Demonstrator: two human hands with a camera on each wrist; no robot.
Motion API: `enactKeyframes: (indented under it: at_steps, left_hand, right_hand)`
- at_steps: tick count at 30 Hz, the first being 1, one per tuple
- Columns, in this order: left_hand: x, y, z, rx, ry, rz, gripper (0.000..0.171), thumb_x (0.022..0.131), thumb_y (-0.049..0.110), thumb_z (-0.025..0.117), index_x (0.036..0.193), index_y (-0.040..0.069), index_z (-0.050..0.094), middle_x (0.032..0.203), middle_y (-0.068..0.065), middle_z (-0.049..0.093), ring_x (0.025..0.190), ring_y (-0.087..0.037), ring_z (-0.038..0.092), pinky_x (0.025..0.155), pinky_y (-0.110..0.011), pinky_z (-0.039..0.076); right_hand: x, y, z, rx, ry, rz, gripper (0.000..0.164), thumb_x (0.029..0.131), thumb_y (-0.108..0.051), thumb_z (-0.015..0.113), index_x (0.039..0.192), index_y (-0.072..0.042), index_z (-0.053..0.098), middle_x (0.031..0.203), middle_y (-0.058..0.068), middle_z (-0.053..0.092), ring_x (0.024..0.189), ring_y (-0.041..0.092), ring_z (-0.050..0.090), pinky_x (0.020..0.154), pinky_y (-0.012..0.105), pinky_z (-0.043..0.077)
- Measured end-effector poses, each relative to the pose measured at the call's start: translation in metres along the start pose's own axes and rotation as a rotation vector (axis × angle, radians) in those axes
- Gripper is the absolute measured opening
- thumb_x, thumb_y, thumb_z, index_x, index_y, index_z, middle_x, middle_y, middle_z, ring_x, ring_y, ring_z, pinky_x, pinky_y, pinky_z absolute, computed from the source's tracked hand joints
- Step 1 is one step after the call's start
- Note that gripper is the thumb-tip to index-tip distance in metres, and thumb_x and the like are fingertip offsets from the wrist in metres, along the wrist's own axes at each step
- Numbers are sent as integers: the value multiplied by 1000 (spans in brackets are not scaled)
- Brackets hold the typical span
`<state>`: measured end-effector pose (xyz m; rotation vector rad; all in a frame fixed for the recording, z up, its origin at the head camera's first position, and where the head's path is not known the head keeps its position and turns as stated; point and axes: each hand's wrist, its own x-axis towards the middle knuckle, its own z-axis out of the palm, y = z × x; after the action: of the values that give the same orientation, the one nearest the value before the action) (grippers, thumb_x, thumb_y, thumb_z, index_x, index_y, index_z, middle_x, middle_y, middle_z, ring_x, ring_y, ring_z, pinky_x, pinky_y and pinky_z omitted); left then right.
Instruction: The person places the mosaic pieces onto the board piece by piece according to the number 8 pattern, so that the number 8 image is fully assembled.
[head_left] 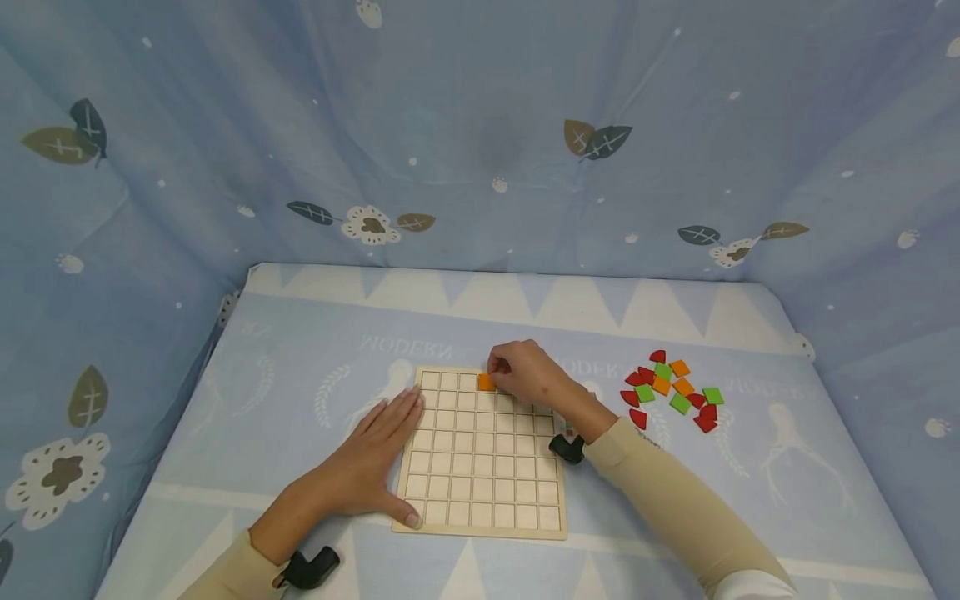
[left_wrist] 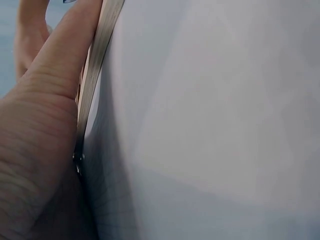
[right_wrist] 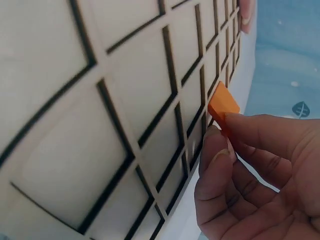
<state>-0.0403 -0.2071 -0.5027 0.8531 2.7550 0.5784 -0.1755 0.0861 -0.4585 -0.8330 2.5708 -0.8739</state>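
Observation:
A wooden grid board (head_left: 480,532) with square recesses lies flat on the table. My right hand (head_left: 531,375) pinches an orange square tile (head_left: 486,382) between thumb and fingertips at the board's far row, near its middle. In the right wrist view the orange tile (right_wrist: 224,104) tilts over a recess along the board's edge. My left hand (head_left: 378,462) rests with straight, spread fingers along the board's left edge, its thumb at the near left corner. The left wrist view shows the thumb side (left_wrist: 55,65) of that hand against the board's wooden edge (left_wrist: 97,55).
Right of the board lies a loose scatter of red quarter-round pieces (head_left: 637,418), green square tiles (head_left: 680,403) and orange square tiles (head_left: 679,367). A patterned cloth (head_left: 285,433) covers the table. Blue curtains (head_left: 480,150) stand behind and at both sides.

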Motion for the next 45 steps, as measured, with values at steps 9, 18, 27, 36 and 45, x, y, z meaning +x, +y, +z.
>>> enactKeyframes:
  at_steps: [9,18,27,36,45]
  left_hand:
    - [1,1,-2,-6,-17,-8,158,57,88,78,168,3,4,175,-11,-5,161,-28,-3,127,-52,3]
    - [2,1,-1,-1,-18,-8,158,57,89,77,168,3,4,176,-10,-6,161,-27,-3,127,-51,2]
    - [2,0,-1,0,-23,-11,159,56,90,76,168,4,3,176,-9,-7,161,-26,-4,127,-51,2]
    - [1,-1,0,-20,-30,-15,157,58,88,77,168,4,3,176,-10,-6,161,-26,-4,127,-50,0]
    - [-1,0,2,-37,25,18,155,60,87,78,167,0,8,175,-14,0,161,-31,2,127,-50,1]
  right_hand:
    - [-2,-2,6,-97,27,-19,10,101,-7,69,93,-10,73,85,-2,65,73,12,56,68,31,50]
    - [-7,-7,10,-158,50,28,6,102,-11,68,98,-9,71,88,0,61,75,15,54,67,33,49]
    - [-32,6,-17,-108,141,39,11,99,-11,72,106,-4,74,93,3,67,83,17,61,76,36,55]
    - [-76,35,-59,-134,211,134,11,97,-13,75,103,-4,75,92,2,71,84,20,64,76,39,58]
    - [-121,55,-80,-151,229,222,14,97,-12,74,106,-2,75,93,3,72,82,20,67,75,44,58]
